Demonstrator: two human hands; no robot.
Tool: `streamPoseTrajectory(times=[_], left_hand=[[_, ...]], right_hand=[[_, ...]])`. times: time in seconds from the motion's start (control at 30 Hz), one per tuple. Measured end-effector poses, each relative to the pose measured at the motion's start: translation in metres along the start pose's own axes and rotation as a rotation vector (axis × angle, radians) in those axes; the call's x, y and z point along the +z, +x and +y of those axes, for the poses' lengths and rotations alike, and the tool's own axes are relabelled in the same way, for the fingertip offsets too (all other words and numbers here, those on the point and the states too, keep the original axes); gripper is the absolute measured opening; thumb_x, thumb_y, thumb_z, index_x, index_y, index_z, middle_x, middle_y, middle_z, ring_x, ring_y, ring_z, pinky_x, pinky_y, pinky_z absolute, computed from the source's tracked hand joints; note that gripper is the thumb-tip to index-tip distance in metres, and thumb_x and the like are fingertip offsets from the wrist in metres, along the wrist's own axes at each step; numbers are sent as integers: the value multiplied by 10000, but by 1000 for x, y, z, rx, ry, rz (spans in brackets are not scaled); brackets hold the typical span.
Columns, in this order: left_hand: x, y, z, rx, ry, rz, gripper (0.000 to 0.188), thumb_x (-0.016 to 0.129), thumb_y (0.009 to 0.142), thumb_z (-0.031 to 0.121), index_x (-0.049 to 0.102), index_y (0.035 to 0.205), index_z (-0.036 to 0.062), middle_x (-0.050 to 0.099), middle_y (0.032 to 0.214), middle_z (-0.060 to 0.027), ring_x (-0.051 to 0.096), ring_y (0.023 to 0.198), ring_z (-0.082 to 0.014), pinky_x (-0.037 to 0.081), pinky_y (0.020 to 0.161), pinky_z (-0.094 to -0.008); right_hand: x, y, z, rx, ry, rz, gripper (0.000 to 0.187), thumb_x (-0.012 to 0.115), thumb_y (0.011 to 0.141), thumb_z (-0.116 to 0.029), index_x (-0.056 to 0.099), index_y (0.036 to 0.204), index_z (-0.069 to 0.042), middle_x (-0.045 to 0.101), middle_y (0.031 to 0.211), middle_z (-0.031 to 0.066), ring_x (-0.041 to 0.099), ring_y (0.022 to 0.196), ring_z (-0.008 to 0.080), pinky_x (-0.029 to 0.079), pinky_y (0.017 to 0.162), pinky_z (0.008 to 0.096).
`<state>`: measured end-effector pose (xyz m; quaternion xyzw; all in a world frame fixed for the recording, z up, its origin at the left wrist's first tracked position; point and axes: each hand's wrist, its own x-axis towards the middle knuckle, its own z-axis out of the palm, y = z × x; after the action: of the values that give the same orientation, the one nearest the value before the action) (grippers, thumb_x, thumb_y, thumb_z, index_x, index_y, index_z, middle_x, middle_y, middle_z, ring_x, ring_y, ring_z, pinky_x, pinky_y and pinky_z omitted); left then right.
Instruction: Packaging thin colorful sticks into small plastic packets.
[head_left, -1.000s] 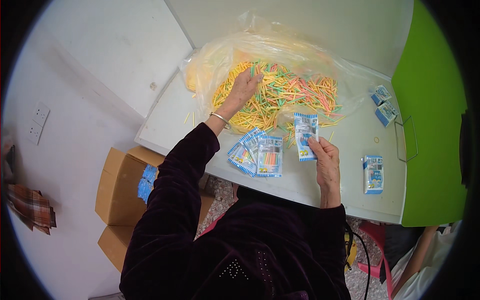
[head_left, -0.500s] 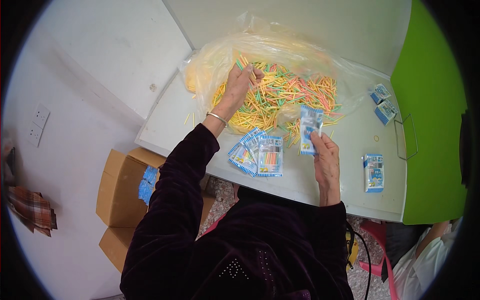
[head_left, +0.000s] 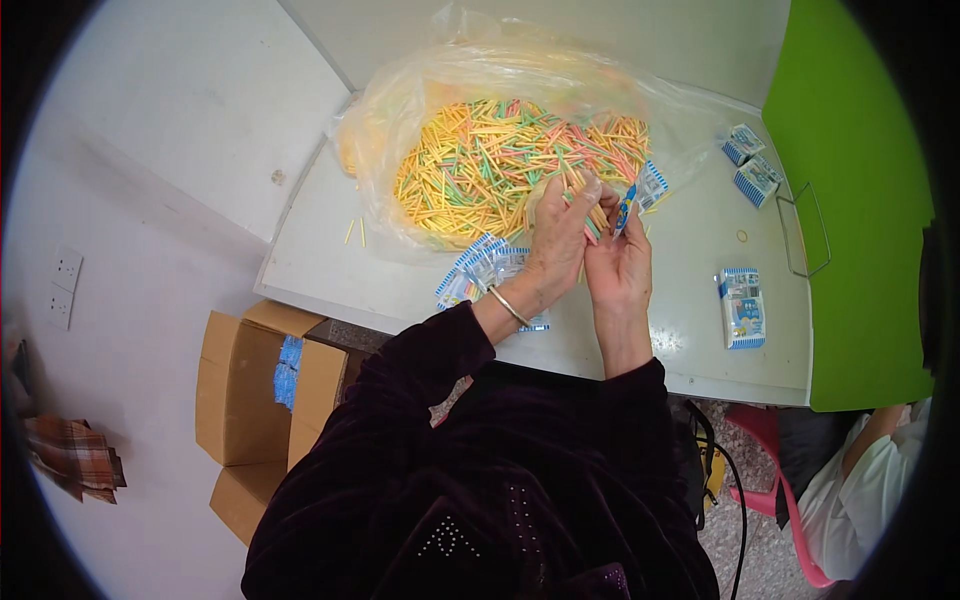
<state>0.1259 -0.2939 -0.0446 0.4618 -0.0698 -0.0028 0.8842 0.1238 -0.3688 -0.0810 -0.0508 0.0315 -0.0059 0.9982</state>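
My left hand (head_left: 558, 238), with a bangle on its wrist, is closed round a small bunch of thin pastel sticks (head_left: 594, 228) in yellow, pink and green. Close beside it, my right hand (head_left: 620, 265) pinches a blue-and-white plastic packet (head_left: 651, 184), which is tilted and seen nearly edge-on. The hands almost touch, and the sticks' ends point toward the packet; whether any are inside it I cannot tell. Beyond them a heap of the same sticks (head_left: 480, 160) lies in a large clear bag (head_left: 385, 100). Several flat packets (head_left: 465, 275) overlap under my left wrist, partly covered.
On the right of the table (head_left: 685, 335) lie a packet stack (head_left: 741, 308), two small bundles (head_left: 757, 181) and a rubber band (head_left: 742, 237). A wire handle (head_left: 805, 232) stands by the green panel (head_left: 850, 200). An open cardboard box (head_left: 320, 395) is lower left; another person (head_left: 860, 500) sits lower right.
My left hand has come from the heap down and right with its sticks, meeting my right hand. The packet has turned from flat-facing to nearly edge-on. The view has shifted slightly.
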Motion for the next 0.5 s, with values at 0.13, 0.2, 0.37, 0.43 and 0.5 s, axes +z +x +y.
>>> streamPoseTrajectory(times=[0.13, 0.2, 0.37, 0.43, 0.5], left_hand=[[7, -7, -3, 58, 59, 33, 152, 542, 909, 108, 485, 1029, 35, 604, 968, -91, 576, 909, -145, 479, 833, -289], [8, -9, -6, 73, 97, 52, 155, 545, 906, 99, 484, 1035, 39, 602, 970, -83, 572, 913, -137, 473, 841, -284], [4, -9, -10, 80, 156, 5, 149, 541, 909, 95, 484, 1039, 47, 606, 974, -63, 571, 919, -126, 463, 860, -275], [6, -8, -11, 79, 89, 11, 138, 534, 911, 90, 489, 1035, 46, 607, 968, -64, 571, 918, -128, 463, 863, -277], [6, -6, -11, 80, 22, 15, 128, 527, 913, 86, 494, 1030, 45, 609, 961, -65, 571, 917, -129, 462, 867, -279]], right_hand=[[2, -2, -3, -11, -9, -1, 236, 487, 939, -198, 563, 1064, -12, 604, 1048, 85, 547, 1033, 213, 412, 950, 399], [0, -3, -4, -19, -17, 48, 240, 490, 939, -201, 563, 1072, -15, 609, 1052, 73, 544, 1037, 211, 404, 961, 417], [13, -9, -3, -24, -65, 13, 252, 482, 944, -207, 556, 1083, -11, 607, 1081, 89, 542, 1048, 209, 396, 978, 412], [12, -8, -3, -11, -101, -28, 255, 478, 946, -209, 551, 1087, -10, 605, 1088, 93, 542, 1049, 208, 395, 983, 408], [7, -2, -1, -46, -55, 0, 253, 493, 940, -205, 543, 1091, -8, 604, 1084, 94, 541, 1057, 207, 402, 971, 393]])
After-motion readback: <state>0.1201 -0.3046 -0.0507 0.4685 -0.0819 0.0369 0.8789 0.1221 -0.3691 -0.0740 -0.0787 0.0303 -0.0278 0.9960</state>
